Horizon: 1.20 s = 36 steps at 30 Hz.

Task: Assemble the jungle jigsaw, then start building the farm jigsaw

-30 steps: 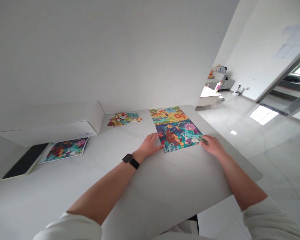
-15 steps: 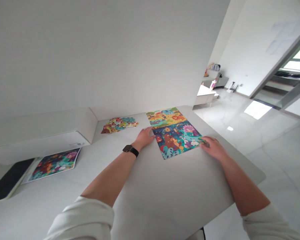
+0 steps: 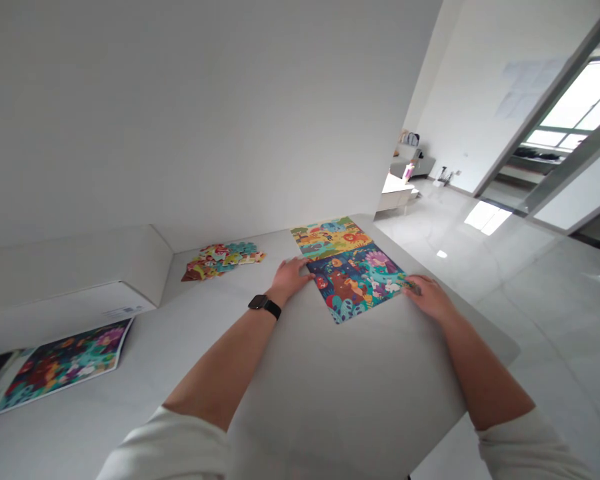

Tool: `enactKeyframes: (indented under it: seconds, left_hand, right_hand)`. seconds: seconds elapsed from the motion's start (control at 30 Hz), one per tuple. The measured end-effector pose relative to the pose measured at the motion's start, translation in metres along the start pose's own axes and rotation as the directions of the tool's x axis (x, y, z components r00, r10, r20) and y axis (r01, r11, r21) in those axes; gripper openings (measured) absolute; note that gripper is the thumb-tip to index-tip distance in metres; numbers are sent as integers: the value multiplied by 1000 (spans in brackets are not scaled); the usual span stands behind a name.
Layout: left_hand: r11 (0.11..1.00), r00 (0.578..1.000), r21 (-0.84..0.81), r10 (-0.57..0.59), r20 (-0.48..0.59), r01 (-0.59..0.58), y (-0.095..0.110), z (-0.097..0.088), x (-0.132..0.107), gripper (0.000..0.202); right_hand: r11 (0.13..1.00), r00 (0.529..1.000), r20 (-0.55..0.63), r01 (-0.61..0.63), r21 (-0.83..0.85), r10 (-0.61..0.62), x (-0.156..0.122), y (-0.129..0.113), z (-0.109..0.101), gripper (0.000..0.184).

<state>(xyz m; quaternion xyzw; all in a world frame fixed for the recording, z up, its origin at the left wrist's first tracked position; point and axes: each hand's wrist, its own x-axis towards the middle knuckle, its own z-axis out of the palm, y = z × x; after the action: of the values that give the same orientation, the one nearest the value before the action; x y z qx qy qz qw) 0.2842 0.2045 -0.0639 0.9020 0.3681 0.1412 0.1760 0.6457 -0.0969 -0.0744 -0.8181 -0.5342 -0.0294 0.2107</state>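
A dark blue picture panel [image 3: 347, 283] with forest animals lies flat on the white table, made of jigsaw pieces or a printed sheet; I cannot tell which. A yellow savanna picture panel [image 3: 330, 235] adjoins its far edge. My left hand [image 3: 293, 277], with a black watch on the wrist, rests at the left side where both panels meet, its fingers stretched out. At the right edge of the dark panel, my right hand [image 3: 427, 295] has its fingers closed on a small multicoloured piece [image 3: 413, 287], mostly covered by them.
Loose jigsaw pieces [image 3: 223, 260] lie in a heap along the wall. At the left, a white box [image 3: 135, 293] stands behind a printed forest picture sheet [image 3: 65, 367]. The table's right edge [image 3: 453, 303] borders a glossy tiled floor [image 3: 505, 287].
The view has turned slightly, shifting the heap, box, sheet and background leftward. Both hands keep nearly the same places beside the panels.
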Motion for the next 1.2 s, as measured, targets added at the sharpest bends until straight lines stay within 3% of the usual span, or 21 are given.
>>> enactKeyframes:
  seconds: [0.2, 0.53, 0.67, 0.77, 0.93, 1.07, 1.13, 1.2]
  left_hand:
    - [1000, 995, -23, 12, -97, -14, 4, 2, 1, 53]
    - [994, 992, -99, 22, -127, -35, 10, -3, -4, 46]
    - [967, 991, -255, -61, -122, 28, 5, -12, -14, 47]
    - [941, 982, -336, -111, -156, 53, -13, -29, -40, 41]
    - [978, 944, -157, -176, -278, 136, -70, -80, -127, 23]
    - [931, 879, 34, -330, -343, 363, -127, -131, -209, 19]
    - [863, 829, 123, -418, -373, 490, -148, -150, -244, 22]
    - [761, 746, 179, -512, -425, 624, -162, -162, -269, 31]
  right_hand:
    - [1000, 1000, -17, 0, 7, 0, 1, 7, 2, 35]
    - [995, 999, -29, 24, 100, -21, 2, 21, 8, 43]
    - [990, 990, -141, 17, 137, 2, 1, 40, 14, 49]
    - [983, 970, -242, 47, 176, -3, 1, 36, 11, 46]
    - [953, 912, -382, 237, 187, -152, -6, -26, -13, 50]
    - [899, 898, -299, 389, 202, -321, -3, -94, -27, 46]
    - [844, 862, -259, 491, 217, -435, 2, -133, -25, 37]
    - [775, 811, -221, 583, 245, -541, 5, -178, -19, 31]
